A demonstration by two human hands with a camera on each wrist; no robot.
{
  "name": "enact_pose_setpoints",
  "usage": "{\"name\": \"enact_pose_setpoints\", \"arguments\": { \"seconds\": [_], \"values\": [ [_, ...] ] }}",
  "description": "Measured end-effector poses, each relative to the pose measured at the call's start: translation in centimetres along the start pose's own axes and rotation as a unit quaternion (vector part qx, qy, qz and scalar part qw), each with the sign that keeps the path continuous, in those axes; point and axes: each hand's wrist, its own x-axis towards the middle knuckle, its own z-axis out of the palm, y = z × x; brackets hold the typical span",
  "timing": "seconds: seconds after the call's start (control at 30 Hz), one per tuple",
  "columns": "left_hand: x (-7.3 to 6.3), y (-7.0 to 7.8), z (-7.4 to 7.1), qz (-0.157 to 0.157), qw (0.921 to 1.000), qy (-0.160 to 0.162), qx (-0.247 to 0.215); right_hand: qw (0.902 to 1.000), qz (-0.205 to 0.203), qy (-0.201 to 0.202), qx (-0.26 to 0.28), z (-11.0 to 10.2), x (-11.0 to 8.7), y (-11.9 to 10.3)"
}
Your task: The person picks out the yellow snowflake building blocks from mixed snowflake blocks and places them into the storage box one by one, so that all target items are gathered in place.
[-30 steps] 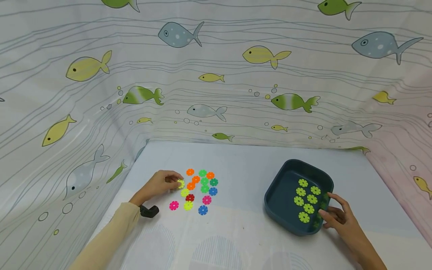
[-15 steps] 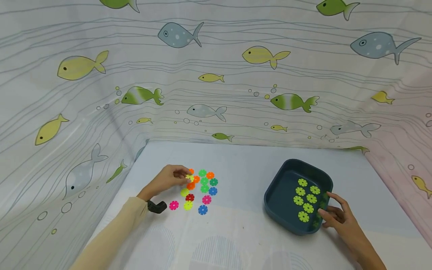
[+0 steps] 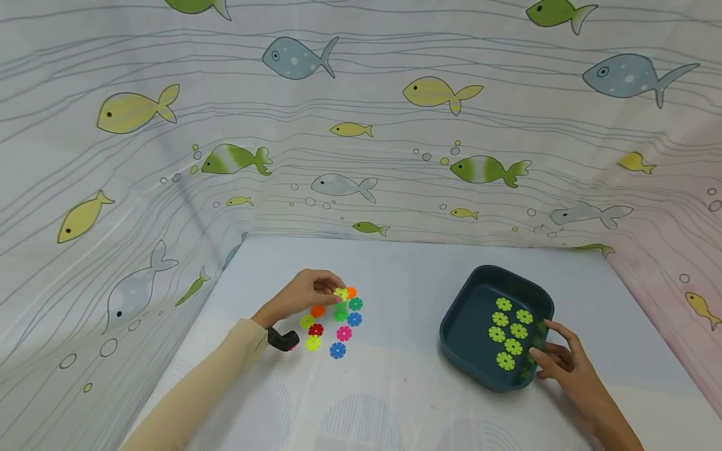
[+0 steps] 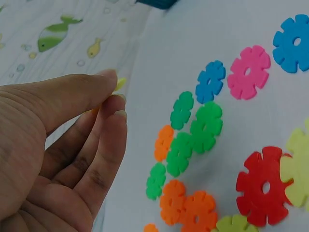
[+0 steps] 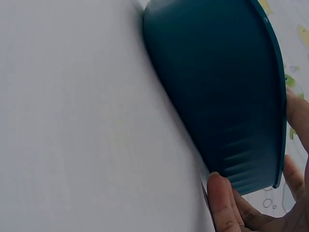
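My left hand [image 3: 307, 293] pinches a yellow notched plastic disc [image 3: 340, 293] between thumb and fingertips, above the loose discs. In the left wrist view only a thin edge of that yellow disc [image 4: 120, 84] shows past the thumb. Below it on the table lie several more discs: orange [image 4: 198, 211], green [image 4: 206, 127], blue [image 3: 354, 319], pink [image 3: 344, 333], red [image 3: 316, 329] and yellow [image 3: 313, 342]. On the right, my right hand [image 3: 570, 366] grips the right side of a dark teal tub [image 3: 470, 338]. Several yellow-green discs [image 3: 499, 319] lie flat in the tub.
A white table [image 3: 400, 300] carries everything, with bare surface between the discs and the tub. A curtain printed with fish [image 3: 344, 185] rises behind and on both sides. A black wrist device [image 3: 284, 339] on the left wrist partly covers a pink disc.
My left hand has moved right and slightly away with the yellow disc, passing over the orange discs to the green ones. The right hand keeps its hold on the tub.
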Motion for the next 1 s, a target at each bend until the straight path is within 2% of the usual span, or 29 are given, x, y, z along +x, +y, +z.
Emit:
{"name": "enact_pose_setpoints", "arguments": {
  "seconds": [0.57,0.8,1.0],
  "values": [
    [3.3,3.3,3.6,0.065,0.9954,-0.061,-0.033,1.0,0.004,0.004,0.0,0.1,0.0,-0.3],
    [4.4,4.8,5.3,0.068,0.9927,-0.089,-0.045,1.0,0.007,0.004,0.003,0.1,0.0,-0.3],
    [5.5,6.0,6.5,0.091,0.9895,-0.106,-0.04,0.9999,0.008,0.005,0.007,0.0,0.1,-0.3]
  ]
}}
